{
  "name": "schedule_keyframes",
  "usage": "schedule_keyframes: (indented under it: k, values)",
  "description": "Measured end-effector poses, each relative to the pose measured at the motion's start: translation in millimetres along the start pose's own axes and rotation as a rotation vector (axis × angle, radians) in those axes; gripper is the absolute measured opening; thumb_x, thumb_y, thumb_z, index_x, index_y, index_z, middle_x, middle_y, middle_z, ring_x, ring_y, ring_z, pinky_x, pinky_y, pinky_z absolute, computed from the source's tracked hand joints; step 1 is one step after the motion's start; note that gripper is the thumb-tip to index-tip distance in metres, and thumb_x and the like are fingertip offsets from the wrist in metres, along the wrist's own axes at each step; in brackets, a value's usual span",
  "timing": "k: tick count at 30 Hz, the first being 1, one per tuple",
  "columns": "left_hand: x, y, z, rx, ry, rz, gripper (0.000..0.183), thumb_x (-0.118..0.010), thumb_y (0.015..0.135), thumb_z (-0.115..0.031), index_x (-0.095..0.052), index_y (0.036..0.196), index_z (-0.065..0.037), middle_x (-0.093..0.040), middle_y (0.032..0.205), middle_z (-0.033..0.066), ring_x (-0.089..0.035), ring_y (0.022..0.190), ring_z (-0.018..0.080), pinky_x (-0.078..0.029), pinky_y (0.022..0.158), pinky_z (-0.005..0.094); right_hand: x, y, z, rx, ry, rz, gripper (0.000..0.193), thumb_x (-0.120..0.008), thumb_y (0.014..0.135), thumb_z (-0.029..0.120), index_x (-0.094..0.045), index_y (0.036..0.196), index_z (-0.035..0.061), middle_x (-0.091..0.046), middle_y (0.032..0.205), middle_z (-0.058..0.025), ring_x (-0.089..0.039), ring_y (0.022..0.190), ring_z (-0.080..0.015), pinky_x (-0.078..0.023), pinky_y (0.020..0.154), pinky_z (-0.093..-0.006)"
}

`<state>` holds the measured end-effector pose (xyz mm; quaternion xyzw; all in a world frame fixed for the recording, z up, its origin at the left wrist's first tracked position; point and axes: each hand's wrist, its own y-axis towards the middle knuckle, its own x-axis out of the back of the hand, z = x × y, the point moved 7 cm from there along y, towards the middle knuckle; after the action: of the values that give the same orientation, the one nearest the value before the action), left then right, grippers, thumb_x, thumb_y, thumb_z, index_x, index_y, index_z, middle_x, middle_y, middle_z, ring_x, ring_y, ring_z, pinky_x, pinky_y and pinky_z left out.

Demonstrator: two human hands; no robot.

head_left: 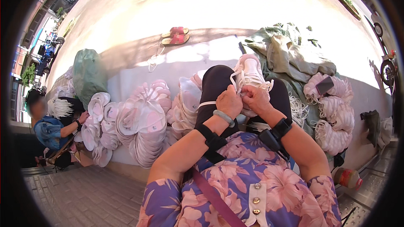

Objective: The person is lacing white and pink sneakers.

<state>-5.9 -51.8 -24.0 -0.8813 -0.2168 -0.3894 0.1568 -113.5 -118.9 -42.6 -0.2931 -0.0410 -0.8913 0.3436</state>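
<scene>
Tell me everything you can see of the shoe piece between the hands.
The shoe piece is white and pale pink, soft-looking, its rounded end pointing away from the person. White laces run across it and loop loosely at its sides. It sits between the dark-clad knees. The left hand and right hand meet over its near part, fingers curled at the lacing, hiding that area.

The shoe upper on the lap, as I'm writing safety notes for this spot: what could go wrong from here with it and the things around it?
The loose white laces by the left hand and right hand could tangle. The dark phone-like slab rests on bundled uppers and might slide off if nudged. The piled pale pieces could topple if bumped.
</scene>
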Motion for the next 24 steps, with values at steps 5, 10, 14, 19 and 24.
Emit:
schedule_keyframes:
  k: [5,10,14,19,24]
  values:
    - [7.2,0.2,12.8,-0.026,-0.014,-0.051,0.017,-0.053,0.078,-0.016,-0.051,0.082,0.0,-0.059,0.07,0.0211,-0.058,0.073,0.0389,-0.045,0.068,0.0466,-11.0,5.5,2.7,0.04,0.004,-0.017,0.023,-0.06,0.071,0.019,-0.064,0.091,0.0081,-0.06,0.062,-0.0054,-0.059,0.059,-0.0193,-0.045,0.059,-0.0318]
    - [2.4,-1.5,19.8,-0.027,-0.059,-0.106,0.014,-0.053,0.074,-0.012,-0.05,0.083,-0.001,-0.059,0.068,0.0227,-0.058,0.07,0.041,-0.046,0.064,0.0482,-16.3,8.6,2.4,0.021,0.111,0.021,0.018,-0.061,0.077,0.011,-0.063,0.091,0.0013,-0.06,0.064,-0.0026,-0.054,0.057,-0.0082,-0.043,0.053,-0.023]
    - [-19.5,3.8,0.4,-0.023,-0.233,-0.011,0.013,-0.052,0.073,-0.007,-0.05,0.084,0.001,-0.06,0.084,0.0255,-0.058,0.084,0.0413,-0.046,0.073,0.0458,-4.4,8.1,-22.2,0.013,0.361,0.101,0.011,-0.05,0.085,0.005,-0.056,0.092,-0.0011,-0.058,0.077,0.0003,-0.05,0.067,-0.0043,-0.04,0.059,-0.0181]
    - [-12.8,3.6,14.0,0.013,-0.287,0.03,0.017,-0.055,0.069,-0.004,-0.052,0.085,0.003,-0.061,0.084,0.0239,-0.059,0.088,0.0387,-0.047,0.075,0.0435,-12.4,12.6,-7.9,0.109,0.319,0.068,0.009,-0.053,0.084,0.008,-0.054,0.078,0.0014,-0.053,0.066,0.0029,-0.046,0.056,-0.0037,-0.036,0.05,-0.0182]
    - [-19.9,7.8,10.6,0.002,-0.313,0.051,0.018,-0.056,0.07,-0.006,-0.054,0.086,0.003,-0.06,0.089,0.0252,-0.059,0.091,0.0373,-0.048,0.078,0.0414,-6.4,11.5,4.4,0.065,0.226,0.141,0.015,-0.051,0.085,0.009,-0.049,0.071,0.0035,-0.048,0.06,0.0033,-0.04,0.051,-0.0044,-0.032,0.046,-0.0199]
